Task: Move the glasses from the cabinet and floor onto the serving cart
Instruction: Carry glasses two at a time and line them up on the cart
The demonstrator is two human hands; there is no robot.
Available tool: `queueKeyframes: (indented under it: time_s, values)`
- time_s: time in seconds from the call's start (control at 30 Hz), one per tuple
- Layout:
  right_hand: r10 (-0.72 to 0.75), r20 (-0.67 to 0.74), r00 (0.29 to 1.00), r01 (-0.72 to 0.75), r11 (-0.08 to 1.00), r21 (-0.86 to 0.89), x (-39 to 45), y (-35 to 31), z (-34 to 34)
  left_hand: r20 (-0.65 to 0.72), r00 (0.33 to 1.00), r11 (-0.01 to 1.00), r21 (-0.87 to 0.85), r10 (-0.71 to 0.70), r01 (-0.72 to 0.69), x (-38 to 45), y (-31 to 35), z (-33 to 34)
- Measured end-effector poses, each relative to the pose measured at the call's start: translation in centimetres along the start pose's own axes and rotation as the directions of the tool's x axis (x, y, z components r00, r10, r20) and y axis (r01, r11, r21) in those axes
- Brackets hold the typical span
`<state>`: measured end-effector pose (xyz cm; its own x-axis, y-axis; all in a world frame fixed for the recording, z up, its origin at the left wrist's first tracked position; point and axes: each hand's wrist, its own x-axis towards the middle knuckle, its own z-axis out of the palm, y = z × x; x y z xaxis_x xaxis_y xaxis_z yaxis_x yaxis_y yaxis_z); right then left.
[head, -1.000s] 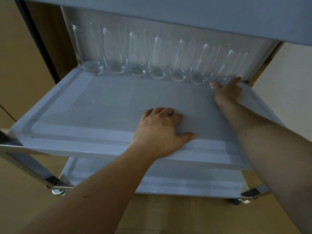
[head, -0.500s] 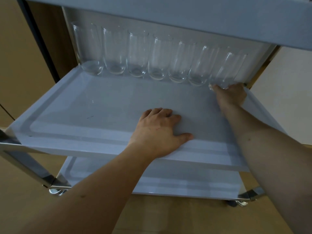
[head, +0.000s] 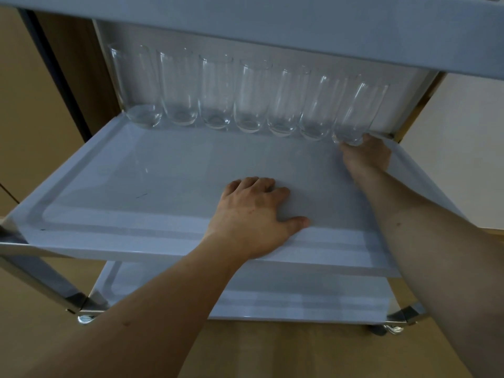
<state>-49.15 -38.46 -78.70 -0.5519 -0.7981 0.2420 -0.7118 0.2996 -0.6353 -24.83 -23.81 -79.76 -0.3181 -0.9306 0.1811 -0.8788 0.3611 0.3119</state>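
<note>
- My head camera, the only view, looks forward and steeply down, close over the serving cart's middle shelf [head: 114, 186], which fills the centre of the frame.
- The upper shelf's underside [head: 300, 25] crosses the top edge; my forearms enter from the bottom corners.

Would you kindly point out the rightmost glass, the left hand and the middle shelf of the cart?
rightmost glass [head: 360, 110], head view, on its clear side wall.
left hand [head: 252, 218], head view, on the back of the hand.
middle shelf [head: 152, 170], head view, on its bare surface.
</note>
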Motion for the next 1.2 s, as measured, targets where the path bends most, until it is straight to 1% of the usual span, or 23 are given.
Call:
queueKeyframes:
  time_s: [0.13,0.2,0.27,0.33,0.4,0.5,0.63,0.77,0.87,0.93,1.03,1.07,1.13,1.2]
  values:
    - [0.028,0.004,1.0,-0.028,0.999,0.034,-0.4,-0.3,-0.1,0.001,1.0,1.0,0.006,0.006,-0.006,-0.1,-0.1,0.1]
    - [0.033,0.04,0.999,-0.034,0.999,0.028,-0.8,-0.2,-0.2,-0.005,1.0,1.0,0.013,0.003,-0.003,-0.1,-0.2,0.1]
    - [-0.007,0.107,0.994,0.01,1.0,-0.027,-1.8,0.0,-0.6,-0.004,1.0,1.0,0.027,0.011,-0.011,0.0,-0.1,0.1]
    - [-0.077,0.18,0.981,0.098,0.988,-0.117,-3.3,0.2,-1.1,0.001,1.0,0.999,0.042,0.016,-0.016,0.0,0.1,0.2]
    - [-0.16,0.238,0.958,0.211,0.955,-0.207,-5.2,0.2,-1.9,0.012,1.0,0.999,0.049,0.012,-0.013,0.0,0.2,0.1]
    - [-0.245,0.327,0.913,0.328,0.916,-0.232,-7.9,0.8,-2.6,0.029,1.0,0.998,0.056,0.006,-0.007,0.0,0.1,0.0]
    - [-0.239,0.42,0.876,0.375,0.885,-0.278,-12.1,2.0,-4.6,0.044,0.999,0.997,0.08,0.004,-0.007,0.0,0.4,-0.2]
    - [-0.265,0.436,0.86,0.409,0.869,-0.28,-17.1,2.8,-7.4,0.076,0.997,0.994,0.105,0.005,-0.013,-0.2,0.8,-0.7]
    - [-0.233,0.494,0.837,0.413,0.862,-0.292,-20.5,3.2,-9.8,0.118,0.993,0.994,0.105,-0.014,0.002,-1.1,1.0,-1.4]
    - [-0.19,0.565,0.803,0.404,0.87,-0.282,-22.6,3.5,-11.8,0.172,0.985,0.995,0.096,-0.015,-0.001,-2.4,1.6,-2.0]
    - [-0.085,0.709,0.7,0.387,0.879,-0.278,-25.4,3.4,-15.1,0.345,0.937,0.997,0.072,-0.055,0.031,-6.1,3.4,-4.2]
    - [-0.039,0.741,0.67,0.366,0.886,-0.284,-26.1,3.0,-16.1,0.411,0.909,0.997,0.06,-0.073,0.053,-7.5,4.1,-5.3]
    - [0.046,0.787,0.615,0.312,0.903,-0.296,-27.4,1.8,-18.6,0.55,0.83,0.995,0.017,-0.09,0.097,-9.9,5.5,-7.9]
    - [0.115,0.813,0.571,0.27,0.909,-0.318,-28.5,0.1,-21.8,0.619,0.78,0.993,0.006,-0.097,0.119,-11.7,6.9,-11.0]
